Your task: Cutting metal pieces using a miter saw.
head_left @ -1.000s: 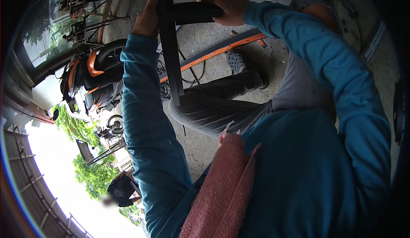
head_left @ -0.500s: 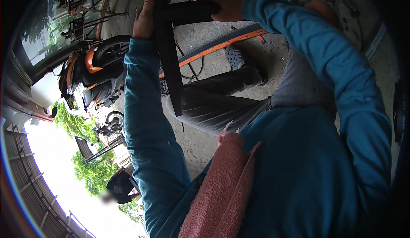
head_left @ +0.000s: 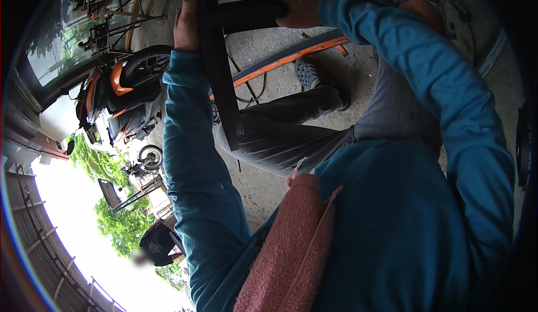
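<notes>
A black T-shaped frame (head_left: 222,82), made of a long flat bar and a shorter crosspiece, is held up in front of me at the top of the view. My left hand (head_left: 187,22) grips the long bar from its left side, thumb pointing up along it; the other fingers are mostly hidden behind the bar. My right hand (head_left: 294,3) is closed round the right end of the crosspiece. Beyond the frame, a long orange and black slotted bar (head_left: 291,57) lies on a slant near my foot.
My bent leg and a grey clog (head_left: 307,72) are below the frame on the concrete floor (head_left: 258,194). A pink towel (head_left: 288,239) hangs down my front. To the left stand an orange and black motorcycle (head_left: 119,85), metal racks (head_left: 106,23) and another person (head_left: 159,245) farther off.
The black frame and both hands have shifted very slightly left and up. Both grips look the same.
</notes>
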Motion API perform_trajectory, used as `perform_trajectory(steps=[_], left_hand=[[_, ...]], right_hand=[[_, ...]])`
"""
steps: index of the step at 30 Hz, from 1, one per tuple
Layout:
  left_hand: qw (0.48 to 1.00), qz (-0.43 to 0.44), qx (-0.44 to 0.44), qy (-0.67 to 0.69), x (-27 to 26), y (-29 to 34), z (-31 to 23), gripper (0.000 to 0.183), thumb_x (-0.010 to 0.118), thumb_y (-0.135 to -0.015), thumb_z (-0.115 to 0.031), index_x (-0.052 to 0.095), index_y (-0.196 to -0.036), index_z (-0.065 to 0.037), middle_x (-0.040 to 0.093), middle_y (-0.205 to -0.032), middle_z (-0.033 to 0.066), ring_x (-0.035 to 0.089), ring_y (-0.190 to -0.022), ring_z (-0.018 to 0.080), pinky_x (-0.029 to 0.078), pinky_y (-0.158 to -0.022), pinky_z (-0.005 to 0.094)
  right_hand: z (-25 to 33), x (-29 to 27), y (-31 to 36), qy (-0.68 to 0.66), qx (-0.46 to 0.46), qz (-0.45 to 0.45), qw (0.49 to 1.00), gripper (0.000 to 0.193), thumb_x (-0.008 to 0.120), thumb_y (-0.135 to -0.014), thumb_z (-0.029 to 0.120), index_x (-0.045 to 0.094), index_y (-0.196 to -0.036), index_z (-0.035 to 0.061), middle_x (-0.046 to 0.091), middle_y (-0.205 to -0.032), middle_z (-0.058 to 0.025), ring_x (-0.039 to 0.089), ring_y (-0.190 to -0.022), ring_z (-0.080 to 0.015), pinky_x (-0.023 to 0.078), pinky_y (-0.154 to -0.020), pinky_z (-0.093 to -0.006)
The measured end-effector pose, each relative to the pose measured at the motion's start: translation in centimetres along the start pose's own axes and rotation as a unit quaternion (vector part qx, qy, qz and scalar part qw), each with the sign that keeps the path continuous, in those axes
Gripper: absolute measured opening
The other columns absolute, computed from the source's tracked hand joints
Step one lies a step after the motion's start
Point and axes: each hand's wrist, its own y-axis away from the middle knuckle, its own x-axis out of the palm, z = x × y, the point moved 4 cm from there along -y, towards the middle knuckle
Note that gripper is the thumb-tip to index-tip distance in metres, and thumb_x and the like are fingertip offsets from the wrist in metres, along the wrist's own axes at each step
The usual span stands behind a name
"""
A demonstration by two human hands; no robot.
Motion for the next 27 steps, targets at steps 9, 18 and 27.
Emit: perform_trajectory(steps=[9,18,27], left_hand=[[0.993,0.054,0.08,-0.074,-1.0,0.1,-0.8,0.06,0.051,-0.088,-0.055,0.06,-0.11,0.0,0.063,-0.094,0.0075,0.06,-0.081,0.0157,0.049,-0.073,0.027],[0.992,0.055,0.098,-0.054,-0.4,1.1,-2.1,0.058,0.05,-0.089,-0.053,0.058,-0.112,0.0,0.061,-0.098,0.0072,0.06,-0.086,0.0146,0.048,-0.075,0.0264],[0.999,-0.012,0.001,-0.047,-0.5,1.7,-1.9,0.07,0.046,-0.089,-0.059,0.054,-0.12,0.003,0.059,-0.107,0.0096,0.058,-0.094,0.0151,0.047,-0.083,0.0275]], right_hand=[[0.6,-0.4,0.3,-0.046,0.035,0.077,0.995,0.052,0.064,-0.066,0.012,0.055,-0.116,0.001,0.059,-0.108,-0.0214,0.056,-0.104,-0.0368,0.043,-0.091,-0.0448],[0.9,-0.5,0.0,-0.032,-0.015,0.022,0.999,0.04,0.062,-0.066,0.01,0.059,-0.105,0.0031,0.061,-0.096,-0.0198,0.058,-0.095,-0.0381,0.044,-0.084,-0.0464],[0.3,1.8,-0.3,0.041,-0.009,-0.068,0.997,0.052,0.064,-0.071,0.01,0.055,-0.123,0.009,0.061,-0.113,-0.0143,0.059,-0.105,-0.0291,0.043,-0.098,-0.0382]])
